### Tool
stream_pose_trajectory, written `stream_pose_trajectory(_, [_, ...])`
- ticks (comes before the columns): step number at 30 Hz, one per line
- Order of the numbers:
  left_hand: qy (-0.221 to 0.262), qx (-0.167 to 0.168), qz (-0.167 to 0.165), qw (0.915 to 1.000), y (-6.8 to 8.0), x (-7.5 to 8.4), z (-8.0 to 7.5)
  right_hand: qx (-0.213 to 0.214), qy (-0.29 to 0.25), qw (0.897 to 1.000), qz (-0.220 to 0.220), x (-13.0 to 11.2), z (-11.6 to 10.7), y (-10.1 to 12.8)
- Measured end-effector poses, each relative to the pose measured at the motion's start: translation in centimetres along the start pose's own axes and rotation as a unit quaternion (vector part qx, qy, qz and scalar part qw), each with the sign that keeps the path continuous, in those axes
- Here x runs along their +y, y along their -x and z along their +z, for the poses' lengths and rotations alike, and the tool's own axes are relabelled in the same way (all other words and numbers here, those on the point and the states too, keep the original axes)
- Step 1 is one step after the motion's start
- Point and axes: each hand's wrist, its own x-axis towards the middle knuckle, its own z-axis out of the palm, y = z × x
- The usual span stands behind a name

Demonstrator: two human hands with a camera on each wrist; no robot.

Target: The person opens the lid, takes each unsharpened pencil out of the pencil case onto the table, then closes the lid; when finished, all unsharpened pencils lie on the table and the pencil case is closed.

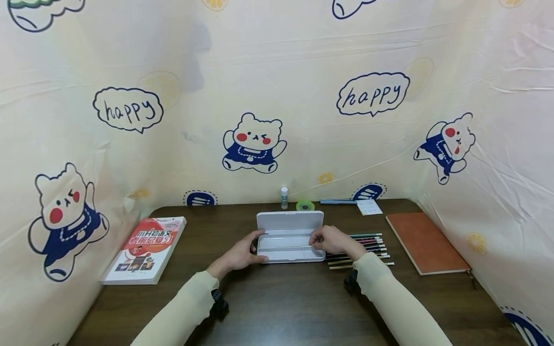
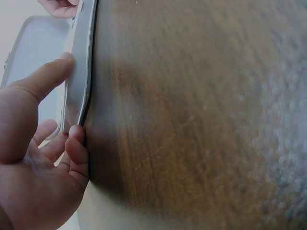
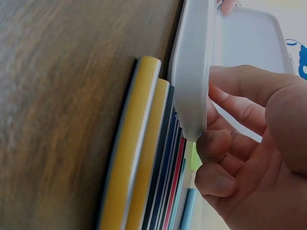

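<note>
A white pencil case (image 1: 290,255) lies on the table with its lid (image 1: 290,222) tipped back; a ridge runs along its tray. My left hand (image 1: 240,253) grips its left end, thumb on the front wall and fingers curled round the corner, as the left wrist view shows. Over the right end bends my right hand (image 1: 330,239), thumb and forefinger pinching at the rim, their tips hidden inside the case. Its other fingers curl at the case's end. Several pencils (image 1: 346,262) lie in a row just right of the case, partly under the right hand.
Behind the case stand a glue stick (image 1: 284,198) and a green roll of tape (image 1: 305,205). A blue pen (image 1: 338,202) and white card (image 1: 369,207) lie at the back edge. To the left is a book (image 1: 144,250), to the right a brown notebook (image 1: 426,242).
</note>
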Motion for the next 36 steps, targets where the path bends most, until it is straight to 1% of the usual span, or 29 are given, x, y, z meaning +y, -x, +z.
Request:
stream_pose_trajectory(3, [0.002, 0.000, -0.003, 1.0000, -0.1, 0.0, 0.0, 0.002, -0.001, 1.000, 0.007, 0.0, 0.1, -0.1])
stream_pose_trajectory(10, [0.005, 0.001, -0.004, 1.0000, -0.1, 0.1, 0.1, 0.011, -0.004, 1.000, 0.000, -0.2, -0.1, 0.0])
stream_pose_trajectory(12, [0.005, 0.000, -0.005, 1.0000, -0.1, 0.2, 0.1, 0.013, -0.008, 1.000, 0.004, -0.2, -0.1, 0.0])
stream_pose_trajectory(17, [0.005, -0.001, -0.009, 0.9999, -0.1, 0.3, 0.0, 0.019, -0.027, 0.999, 0.020, 0.1, -0.3, 0.2])
stream_pose_trajectory(19, [0.004, -0.001, -0.008, 1.0000, -0.1, 0.3, 0.0, 0.023, -0.035, 0.999, 0.020, 0.2, -0.5, 0.4])
stream_pose_trajectory(23, [0.002, -0.001, -0.005, 1.0000, -0.1, 0.2, 0.0, 0.034, -0.038, 0.999, 0.002, 0.7, -0.9, 1.0])
stream_pose_trajectory(28, [0.004, 0.000, -0.006, 1.0000, 0.0, 0.2, 0.1, 0.048, -0.034, 0.998, -0.032, 1.3, -1.5, 2.2])
stream_pose_trajectory(36, [0.003, 0.003, -0.003, 1.0000, -0.1, 0.4, 0.1, 0.055, -0.065, 0.995, -0.052, 2.8, -2.7, 5.1])
